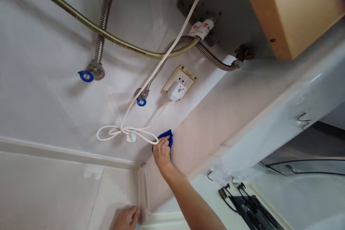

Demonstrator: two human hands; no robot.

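My right hand (162,152) is raised to the white tiled wall and grips a blue cloth (166,136), pressed into the wall corner just below a looped white power cable (126,131). My left hand (126,218) rests at the bottom of the view with its fingers curled against a white trim strip (142,190). The cloth is mostly hidden behind my fingers.
Corrugated metal hoses (104,18) run to two wall valves with blue handles (86,76). A socket with a white plug (180,84) sits above the cloth. A wooden cabinet (296,10) and a water heater underside are at top right; black hooks and a stove part lie lower right.
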